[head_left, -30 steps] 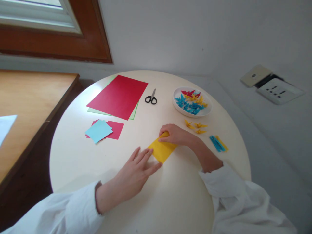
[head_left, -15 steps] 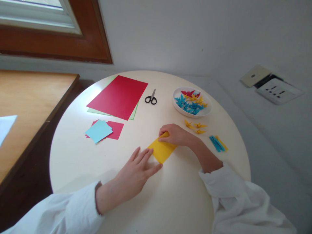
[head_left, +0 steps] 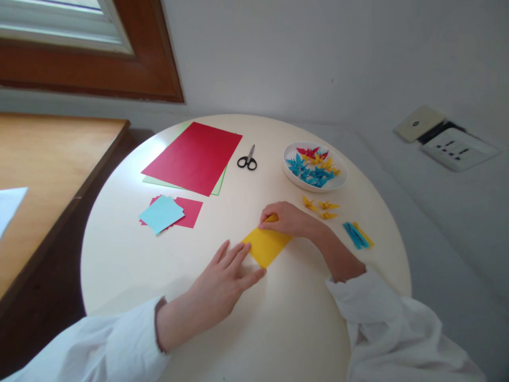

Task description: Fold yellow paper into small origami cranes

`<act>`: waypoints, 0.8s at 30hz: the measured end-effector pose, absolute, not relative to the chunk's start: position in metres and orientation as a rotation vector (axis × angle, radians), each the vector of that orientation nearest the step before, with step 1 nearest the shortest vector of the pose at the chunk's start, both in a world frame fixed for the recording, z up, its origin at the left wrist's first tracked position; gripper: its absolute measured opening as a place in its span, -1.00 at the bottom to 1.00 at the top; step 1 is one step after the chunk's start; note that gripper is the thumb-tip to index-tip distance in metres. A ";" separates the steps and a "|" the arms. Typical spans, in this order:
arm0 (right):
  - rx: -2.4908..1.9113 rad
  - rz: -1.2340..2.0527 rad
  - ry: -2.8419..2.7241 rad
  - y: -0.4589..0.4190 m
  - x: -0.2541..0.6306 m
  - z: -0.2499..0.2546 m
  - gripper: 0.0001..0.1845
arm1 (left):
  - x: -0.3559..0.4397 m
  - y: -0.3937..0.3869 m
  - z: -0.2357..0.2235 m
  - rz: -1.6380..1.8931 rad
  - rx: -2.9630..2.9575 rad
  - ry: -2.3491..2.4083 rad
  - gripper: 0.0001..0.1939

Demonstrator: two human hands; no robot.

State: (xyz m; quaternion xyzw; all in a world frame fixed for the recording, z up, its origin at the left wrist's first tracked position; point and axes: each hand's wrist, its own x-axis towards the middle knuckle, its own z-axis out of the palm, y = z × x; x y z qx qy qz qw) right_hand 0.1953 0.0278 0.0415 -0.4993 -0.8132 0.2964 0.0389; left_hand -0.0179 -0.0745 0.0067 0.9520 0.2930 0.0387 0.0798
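Note:
A square of yellow paper (head_left: 267,248) lies on the round white table, turned so that one corner points towards me. My left hand (head_left: 218,284) is spread open, its fingertips resting on the paper's left edge and its thumb by the near corner. At the far corner, my right hand (head_left: 287,218) has its fingers closed on the paper, where a bit of the corner shows curled up. The fingers of that hand cover part of the far edge. Just beyond my right wrist sit several small folded yellow paper cranes (head_left: 326,206).
A white dish (head_left: 292,182) of red, blue and yellow cranes stands at the back right. Folded blue strips (head_left: 355,235) lie right of my forearm. Scissors (head_left: 247,160), large red sheets (head_left: 194,159) and small light-blue squares (head_left: 161,213) are farther back and left.

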 end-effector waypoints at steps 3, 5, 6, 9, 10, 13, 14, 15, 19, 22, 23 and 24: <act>-1.541 0.912 -2.485 0.028 0.195 0.041 -0.87 | -0.018 -0.075 0.005 0.123 2.850 0.882 -0.45; -1.538 0.921 -2.480 0.028 0.195 0.041 -0.89 | -0.018 -0.075 0.005 0.135 2.850 0.883 -0.45; -1.536 0.928 -2.477 0.028 0.195 0.041 -0.89 | -0.018 -0.075 0.004 0.139 2.849 0.883 -0.45; -1.542 0.962 -2.467 0.029 0.194 0.041 -0.89 | -0.018 -0.075 0.005 0.142 2.845 0.885 -0.46; -1.546 0.978 -2.461 0.030 0.194 0.041 -0.89 | -0.018 -0.075 0.005 0.140 2.843 0.885 -0.45; -1.548 1.004 -2.449 0.030 0.195 0.040 -0.90 | -0.018 -0.075 0.006 0.139 2.837 0.884 -0.46; -1.546 1.007 -2.449 0.030 0.195 0.040 -0.90 | -0.018 -0.075 0.006 0.140 2.836 0.882 -0.46; -1.545 1.010 -2.448 0.030 0.195 0.040 -0.90 | -0.018 -0.075 0.007 0.141 2.835 0.881 -0.46; -1.547 1.030 -2.449 0.030 0.195 0.041 -0.90 | -0.018 -0.075 0.006 0.135 2.834 0.878 -0.47; -1.553 1.014 -2.444 0.030 0.195 0.042 -0.87 | -0.018 -0.075 0.006 0.132 2.834 0.880 -0.46; -1.554 1.005 -2.440 0.030 0.195 0.042 -0.84 | -0.018 -0.075 0.005 0.132 2.835 0.878 -0.45; -1.555 0.998 -2.436 0.031 0.195 0.042 -0.81 | -0.018 -0.075 0.005 0.132 2.836 0.877 -0.45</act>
